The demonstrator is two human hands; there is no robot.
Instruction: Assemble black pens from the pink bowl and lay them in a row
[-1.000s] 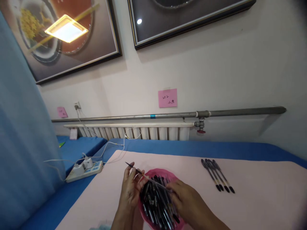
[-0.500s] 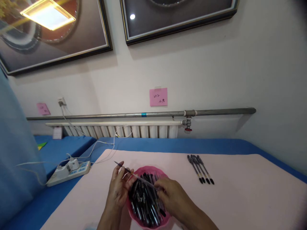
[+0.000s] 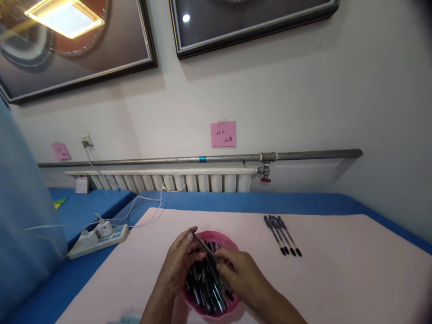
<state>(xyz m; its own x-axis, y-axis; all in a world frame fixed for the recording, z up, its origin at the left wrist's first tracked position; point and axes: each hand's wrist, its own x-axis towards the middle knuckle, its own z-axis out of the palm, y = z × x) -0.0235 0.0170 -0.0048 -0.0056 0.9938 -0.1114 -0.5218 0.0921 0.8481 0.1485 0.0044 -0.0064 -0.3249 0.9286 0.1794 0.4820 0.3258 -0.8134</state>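
Note:
A slim clear pen barrel point(image 3: 204, 245) slants over the bowl between my two hands. My right hand point(image 3: 241, 270) pinches its lower right end. My left hand point(image 3: 178, 261) closes round its upper left end, where the fingers hide the tip. Below them a pink scalloped bowl point(image 3: 189, 302) holds many loose black and clear pen parts point(image 3: 205, 288). Several black-capped pens point(image 3: 283, 236) lie side by side on the pink sheet to the right.
A pink sheet point(image 3: 337, 270) covers the blue table point(image 3: 303, 202). On the left lies a white power strip point(image 3: 97, 241) with plugs and white cables point(image 3: 135, 204). Behind are a radiator point(image 3: 202, 182), a pipe point(image 3: 310, 155) and a pink note point(image 3: 223, 134). A blue curtain point(image 3: 27, 202) hangs at the left.
My left hand has moved right, closer to my right hand. The dark pointed refill that stuck out past my left fingers no longer shows there. The view has shifted slightly.

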